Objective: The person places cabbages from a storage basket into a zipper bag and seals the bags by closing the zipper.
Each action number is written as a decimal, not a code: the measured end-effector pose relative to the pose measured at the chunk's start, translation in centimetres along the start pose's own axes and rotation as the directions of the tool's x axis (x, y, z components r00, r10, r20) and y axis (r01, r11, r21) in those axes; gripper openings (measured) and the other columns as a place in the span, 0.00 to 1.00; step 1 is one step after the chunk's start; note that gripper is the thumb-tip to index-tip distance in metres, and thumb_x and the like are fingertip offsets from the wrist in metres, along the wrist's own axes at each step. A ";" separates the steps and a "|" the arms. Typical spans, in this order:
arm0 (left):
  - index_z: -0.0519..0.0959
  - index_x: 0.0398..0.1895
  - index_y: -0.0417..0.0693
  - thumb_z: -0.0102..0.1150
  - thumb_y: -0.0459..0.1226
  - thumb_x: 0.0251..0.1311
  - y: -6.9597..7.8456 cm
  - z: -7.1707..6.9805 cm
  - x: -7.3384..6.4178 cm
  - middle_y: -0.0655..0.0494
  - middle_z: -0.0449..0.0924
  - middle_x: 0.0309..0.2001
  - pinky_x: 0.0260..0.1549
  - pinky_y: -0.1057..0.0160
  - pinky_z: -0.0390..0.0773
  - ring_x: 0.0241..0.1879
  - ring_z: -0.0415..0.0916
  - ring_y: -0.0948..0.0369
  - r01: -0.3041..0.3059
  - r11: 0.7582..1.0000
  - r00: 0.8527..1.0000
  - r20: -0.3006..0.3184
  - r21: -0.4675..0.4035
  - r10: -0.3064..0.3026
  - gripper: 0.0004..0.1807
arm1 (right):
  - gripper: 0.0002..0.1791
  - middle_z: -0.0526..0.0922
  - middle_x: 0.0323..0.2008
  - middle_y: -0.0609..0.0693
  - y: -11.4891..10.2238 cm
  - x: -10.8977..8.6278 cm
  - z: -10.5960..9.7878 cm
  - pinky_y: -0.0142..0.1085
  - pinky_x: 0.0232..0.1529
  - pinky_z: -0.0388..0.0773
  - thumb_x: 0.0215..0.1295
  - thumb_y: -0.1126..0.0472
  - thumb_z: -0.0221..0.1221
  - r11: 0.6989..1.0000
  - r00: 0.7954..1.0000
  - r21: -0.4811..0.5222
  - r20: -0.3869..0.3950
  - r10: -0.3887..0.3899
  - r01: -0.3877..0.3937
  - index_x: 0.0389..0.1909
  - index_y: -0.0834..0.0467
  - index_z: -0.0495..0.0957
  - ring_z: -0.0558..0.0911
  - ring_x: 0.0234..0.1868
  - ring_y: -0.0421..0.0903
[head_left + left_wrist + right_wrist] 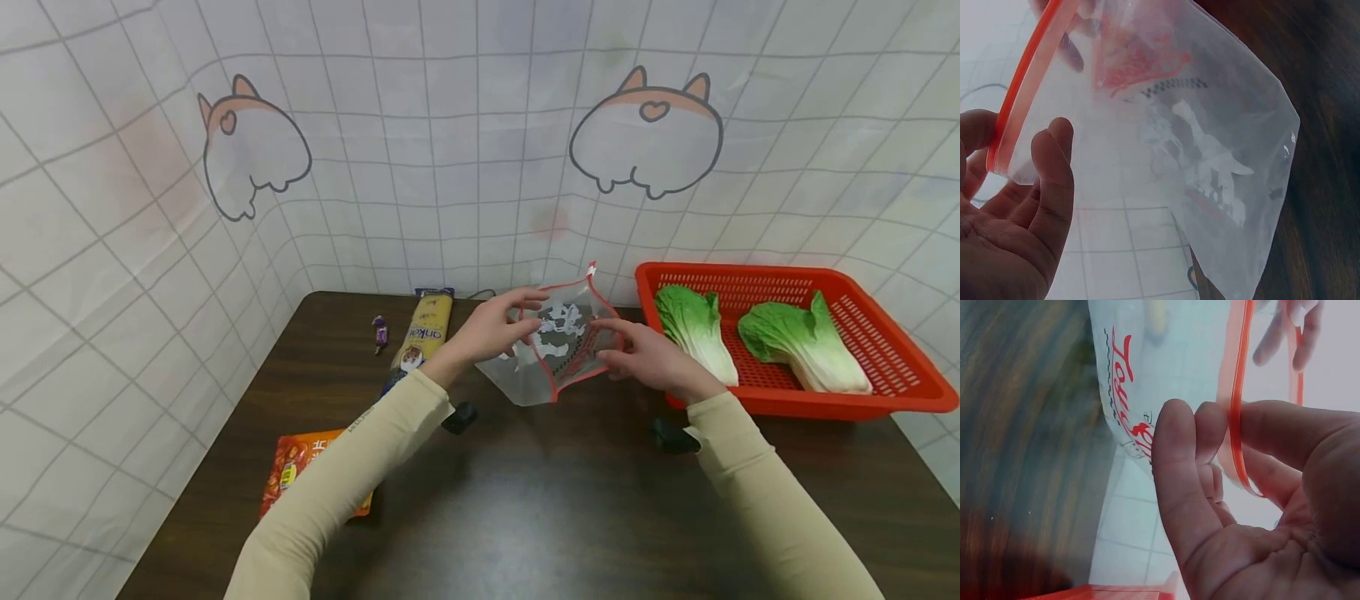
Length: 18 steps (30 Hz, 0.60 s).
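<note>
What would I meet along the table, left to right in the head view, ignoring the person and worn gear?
Flat orange packet, small purple wrapped sweet, long yellow packet, clear plastic bag with red edging, red plastic basket holding two green-and-white cabbages.

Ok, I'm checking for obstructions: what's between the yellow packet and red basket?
Mainly the left hand, the clear bag, then the right hand, in the head view.

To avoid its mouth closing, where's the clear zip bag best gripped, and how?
Pinch the red zip strip at opposite sides, left hand from the left, right hand from the right. The strip frames the opening, while the clear zip bag looks thin and creased below it, so probably likelier to fold.
</note>
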<state>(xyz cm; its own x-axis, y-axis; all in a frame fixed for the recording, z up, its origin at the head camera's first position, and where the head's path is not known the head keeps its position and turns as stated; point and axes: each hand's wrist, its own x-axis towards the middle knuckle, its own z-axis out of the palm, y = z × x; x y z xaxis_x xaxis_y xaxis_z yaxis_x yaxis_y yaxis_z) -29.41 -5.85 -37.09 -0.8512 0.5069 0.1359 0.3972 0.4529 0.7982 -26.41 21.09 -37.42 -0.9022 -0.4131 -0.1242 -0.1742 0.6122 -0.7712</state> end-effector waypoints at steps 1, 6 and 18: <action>0.70 0.68 0.58 0.53 0.39 0.71 0.0 0.0 0.0 0.54 0.73 0.63 0.23 0.59 0.81 0.28 0.81 0.62 -0.001 1.000 1.000 -0.001 0.002 0.001 0.23 | 0.32 0.71 0.35 0.59 0.1 0.0 0.0 0.45 0.44 0.82 0.71 0.62 0.56 1.000 1.000 0.002 0.001 0.006 -0.006 0.73 0.62 0.58 0.86 0.37 0.51; 0.70 0.67 0.56 0.53 0.37 0.71 -0.1 0.3 0.0 0.55 0.73 0.63 0.27 0.55 0.81 0.29 0.82 0.57 -0.011 1.000 1.000 0.017 0.008 0.010 0.22 | 0.30 0.72 0.39 0.60 0.3 0.1 -0.1 0.49 0.48 0.80 0.71 0.61 0.56 1.000 0.999 0.022 0.037 -0.003 0.002 0.71 0.64 0.61 0.86 0.40 0.53; 0.68 0.69 0.54 0.54 0.36 0.70 -0.9 1.2 -0.1 0.53 0.72 0.64 0.27 0.63 0.80 0.32 0.83 0.50 -0.053 0.998 0.995 0.081 -0.022 0.055 0.24 | 0.28 0.73 0.60 0.64 0.4 -1.0 -5.2 0.50 0.53 0.77 0.74 0.51 0.54 1.000 0.999 0.005 0.041 0.000 0.000 0.68 0.61 0.67 0.82 0.48 0.53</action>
<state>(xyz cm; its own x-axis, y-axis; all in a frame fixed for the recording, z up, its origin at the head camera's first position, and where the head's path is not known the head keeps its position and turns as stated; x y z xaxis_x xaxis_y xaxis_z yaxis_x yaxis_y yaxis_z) -29.31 -5.42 -38.49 -0.7973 0.5891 0.1314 0.4343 0.4088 0.8027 -27.64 25.24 -34.41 -0.8853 -0.4402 -0.1498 -0.1716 0.6087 -0.7746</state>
